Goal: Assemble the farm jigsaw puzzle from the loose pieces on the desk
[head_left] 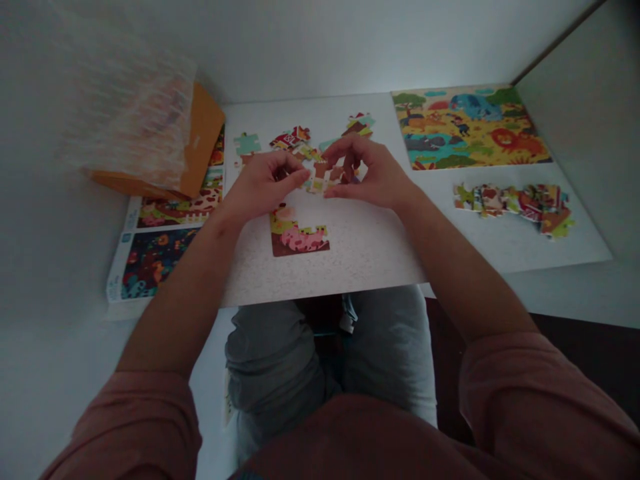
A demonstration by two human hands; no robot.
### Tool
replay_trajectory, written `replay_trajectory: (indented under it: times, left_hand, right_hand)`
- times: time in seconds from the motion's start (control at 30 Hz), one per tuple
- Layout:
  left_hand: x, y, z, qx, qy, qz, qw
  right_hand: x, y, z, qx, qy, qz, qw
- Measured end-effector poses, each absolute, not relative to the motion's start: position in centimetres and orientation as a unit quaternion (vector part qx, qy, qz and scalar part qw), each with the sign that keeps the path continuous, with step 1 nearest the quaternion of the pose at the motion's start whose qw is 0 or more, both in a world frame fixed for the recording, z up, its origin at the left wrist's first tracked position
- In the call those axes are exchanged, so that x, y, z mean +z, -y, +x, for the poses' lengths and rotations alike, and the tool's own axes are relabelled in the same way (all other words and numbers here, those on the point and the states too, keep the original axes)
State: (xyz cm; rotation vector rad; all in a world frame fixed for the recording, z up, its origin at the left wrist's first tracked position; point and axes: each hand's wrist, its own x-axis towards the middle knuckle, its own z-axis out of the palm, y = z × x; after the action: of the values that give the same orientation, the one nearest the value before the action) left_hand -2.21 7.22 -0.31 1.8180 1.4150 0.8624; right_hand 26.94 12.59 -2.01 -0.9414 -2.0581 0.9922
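Note:
Over the white table, my left hand (267, 181) and my right hand (367, 170) face each other with fingers bent. Between them is a jigsaw puzzle piece (320, 179) with brown and cream patches. My right thumb and fingers close on its right side; my left thumb and forefinger pinch at its left edge, partly hiding what they touch. Just below lies a joined puzzle section (303, 237) with a pink pig and a straight lower edge. Loose pieces lie behind my hands: a red barn piece (290, 138), a pale green piece (247, 143) and a red-roofed one (360, 125).
A completed animal puzzle (470, 130) lies at the back right, with a heap of pieces (515, 203) in front. On the left, an orange box (205, 143) with clear plastic wrap (135, 113) rests on a printed picture sheet (155, 260). A wall stands behind the table (320, 280).

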Motion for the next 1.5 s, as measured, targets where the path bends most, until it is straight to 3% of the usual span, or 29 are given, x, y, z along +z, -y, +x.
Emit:
replay_trajectory:
  times: [0.17,0.43,0.73,1.03,1.3,1.5]
  left_hand:
    - [-0.7,-7.6,-2.5,0.355,-0.571,0.668,0.319]
    - [-0.7,-7.5,-2.5,0.379,-0.565,0.665,0.306]
    - [-1.3,-9.0,-5.8,0.432,-0.601,0.638,0.212]
    - [-1.1,-8.2,-5.2,0.446,-0.602,0.625,0.217]
    - [-0.7,-8.0,-4.8,0.420,-0.602,0.641,0.224]
    - [-1.1,-8.0,-5.3,0.399,-0.606,0.655,0.211]
  right_hand:
    - [-1.8,-12.6,27.2,0.290,0.830,-0.338,0.337]
    - [-1.9,-12.7,27.8,0.253,0.834,-0.335,0.358]
    - [-1.8,-13.9,30.2,0.151,0.840,-0.319,0.411]
    - [-0.2,-12.4,30.1,0.205,0.841,-0.360,0.348]
    - [0.3,-12.3,29.7,0.191,0.847,-0.313,0.386]
    - [-0.6,-14.4,32.3,0.137,0.827,-0.386,0.386]
